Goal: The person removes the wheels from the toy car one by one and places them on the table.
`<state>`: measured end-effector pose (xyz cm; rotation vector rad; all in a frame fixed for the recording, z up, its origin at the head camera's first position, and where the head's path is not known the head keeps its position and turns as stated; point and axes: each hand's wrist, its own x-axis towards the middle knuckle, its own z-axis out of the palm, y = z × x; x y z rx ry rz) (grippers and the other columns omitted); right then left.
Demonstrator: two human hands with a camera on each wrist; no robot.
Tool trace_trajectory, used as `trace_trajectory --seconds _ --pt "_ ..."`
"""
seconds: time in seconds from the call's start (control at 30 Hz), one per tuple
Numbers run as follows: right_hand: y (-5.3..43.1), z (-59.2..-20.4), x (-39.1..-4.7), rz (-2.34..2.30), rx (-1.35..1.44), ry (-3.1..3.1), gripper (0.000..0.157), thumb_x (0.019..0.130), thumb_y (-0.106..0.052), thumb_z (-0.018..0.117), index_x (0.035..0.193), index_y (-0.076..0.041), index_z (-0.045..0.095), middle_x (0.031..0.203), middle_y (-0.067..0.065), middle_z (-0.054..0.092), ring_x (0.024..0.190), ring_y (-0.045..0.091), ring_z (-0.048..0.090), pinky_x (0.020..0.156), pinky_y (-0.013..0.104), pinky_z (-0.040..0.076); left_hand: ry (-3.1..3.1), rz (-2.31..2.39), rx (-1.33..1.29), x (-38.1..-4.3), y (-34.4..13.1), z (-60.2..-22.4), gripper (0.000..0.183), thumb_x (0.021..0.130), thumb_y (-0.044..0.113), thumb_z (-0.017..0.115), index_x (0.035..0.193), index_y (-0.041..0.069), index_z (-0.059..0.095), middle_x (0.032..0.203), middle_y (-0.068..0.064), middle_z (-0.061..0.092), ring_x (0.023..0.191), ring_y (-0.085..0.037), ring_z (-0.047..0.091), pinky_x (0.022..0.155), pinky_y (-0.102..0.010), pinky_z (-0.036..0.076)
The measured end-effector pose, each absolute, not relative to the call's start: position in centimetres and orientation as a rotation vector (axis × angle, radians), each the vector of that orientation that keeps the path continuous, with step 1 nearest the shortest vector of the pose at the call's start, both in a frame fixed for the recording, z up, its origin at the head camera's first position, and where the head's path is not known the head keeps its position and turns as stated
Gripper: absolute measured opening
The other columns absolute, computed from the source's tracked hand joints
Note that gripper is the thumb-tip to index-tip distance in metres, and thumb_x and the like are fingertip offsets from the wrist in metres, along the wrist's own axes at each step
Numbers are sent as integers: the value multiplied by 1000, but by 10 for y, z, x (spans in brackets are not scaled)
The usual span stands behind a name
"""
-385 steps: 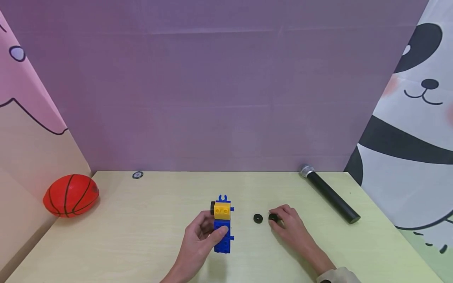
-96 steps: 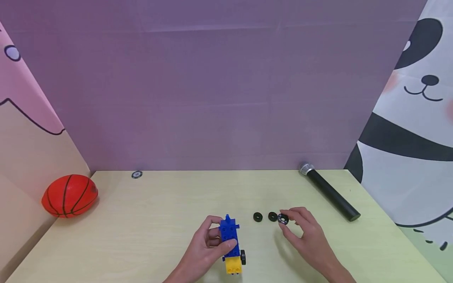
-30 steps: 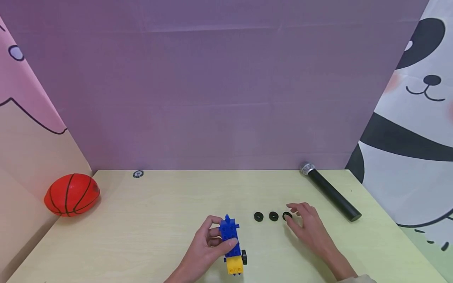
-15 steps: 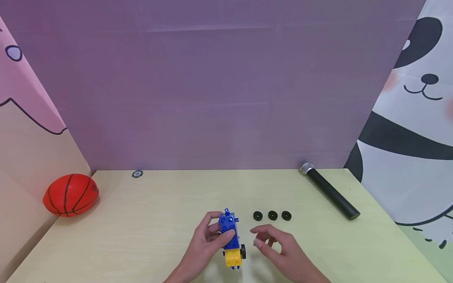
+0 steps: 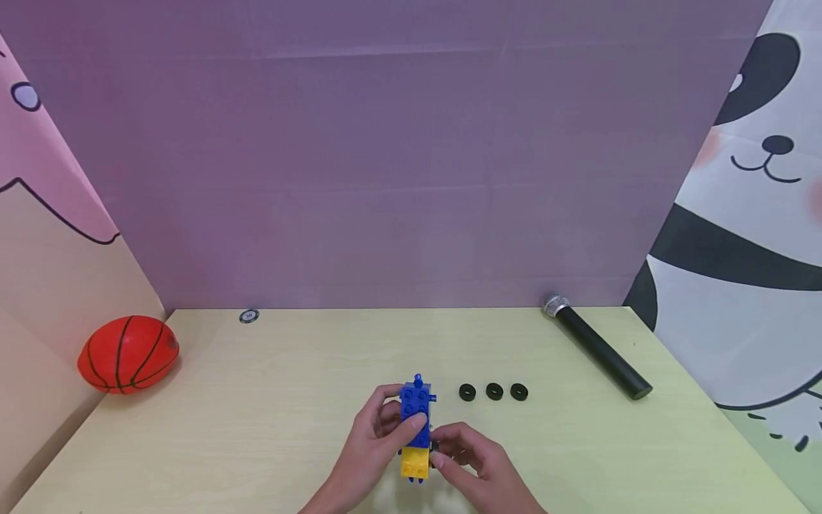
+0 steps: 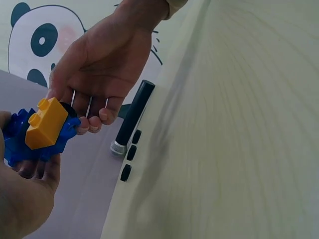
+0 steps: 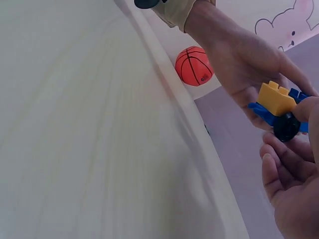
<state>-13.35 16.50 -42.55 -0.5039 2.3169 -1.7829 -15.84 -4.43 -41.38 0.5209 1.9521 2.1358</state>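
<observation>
My left hand [image 5: 366, 446] grips a toy car of blue bricks [image 5: 420, 435] with a yellow brick [image 5: 414, 464] at its near end, thumb across the blue top. A bare blue axle peg sticks out on the right of its far end. Beside the yellow brick, my right hand [image 5: 484, 464] pinches the black wheel [image 7: 286, 127] fitted on the car's right side; its fingers mostly cover the wheel in the head view. Three loose black wheels [image 5: 494, 391] lie in a row on the table [image 5: 289, 414], just beyond the right hand.
At the back right a black microphone [image 5: 597, 346] lies slantwise. A red ball [image 5: 128, 355] with black lines sits at the left edge, and a round chip [image 5: 249, 316] lies by the back edge. A purple backdrop [image 5: 411, 157] rises behind the table.
My right hand has let go of the third wheel, leaving it in the row, and moved left and nearer to the car's mounted wheel. The left hand keeps its hold on the car.
</observation>
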Motion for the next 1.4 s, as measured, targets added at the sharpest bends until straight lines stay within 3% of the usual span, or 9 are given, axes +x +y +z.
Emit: trace_trajectory --seconds 0.23,0.43,0.73,0.9,1.13,1.4 --pt "164 -424 -131 -1893 -439 2299 29 106 -19 61 125 4 63 118 14 68 102 18 67 91 24 53 1891 2120 577 -157 -43 -416 48 104 24 66 142 0 52 125 -17 66 113 -28 62 96 -28 51" --pt "161 -421 -130 -2004 -317 2320 26 104 -17 64 121 2 64 112 13 70 99 20 67 90 26 54 1960 2066 630 -154 -41 -417 39 100 20 70 133 1 61 105 -9 67 92 -21 62 80 -26 53" --pt "160 -423 -127 -1965 -528 2481 15 99 -4 64 114 -1 59 93 3 69 83 18 64 82 28 53 1938 2071 572 -149 -37 -415 34 100 21 71 124 0 61 101 -10 70 90 -22 67 81 -27 55" --pt "160 -428 -127 -1937 -667 2622 22 91 6 65 107 -7 59 85 -5 67 77 16 61 76 29 51 1946 2046 570 -148 -36 -416 31 100 21 71 122 0 62 99 -9 70 86 -21 67 78 -25 56" --pt "160 -433 -129 -1747 -827 2859 30 85 9 64 104 -13 55 87 -15 61 76 6 56 68 29 51 2050 1992 646 -149 -34 -418 33 99 19 72 127 3 66 96 -5 71 83 -17 68 76 -25 55" --pt "165 -428 -130 -1513 -1027 2946 27 87 7 63 105 -11 53 97 -10 63 81 2 58 70 26 55 2035 1931 685 -153 -38 -418 36 101 18 69 134 3 67 96 -3 73 83 -15 68 77 -25 56"
